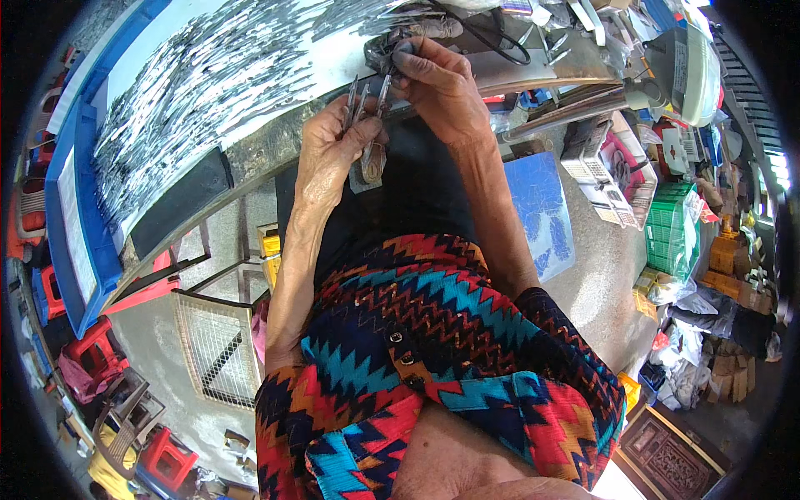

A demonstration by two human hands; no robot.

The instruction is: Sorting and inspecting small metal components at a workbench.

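My left hand (333, 137) is closed round several slim, shiny metal pieces (353, 102) whose pointed ends stick up past the fingers. My right hand (446, 87) pinches at the upper end of one slim metal piece (383, 96), close above the left hand. Its thumb and fingertips are dark with grime. Right beside the right fingertips, at the table edge, is a dark lump-like fixture (379, 54), partly hidden. Spread over the white tabletop (204, 25) to the left is a wide heap of similar slim metal pieces (208, 100).
A blue plastic tray edge (67, 217) bounds the left side. A black cable (500, 50) loops on the bench at upper right, near a lamp-like white housing (700, 75). A blue board (540, 212), a green crate (673, 229) and red stools (167, 458) stand lower down.
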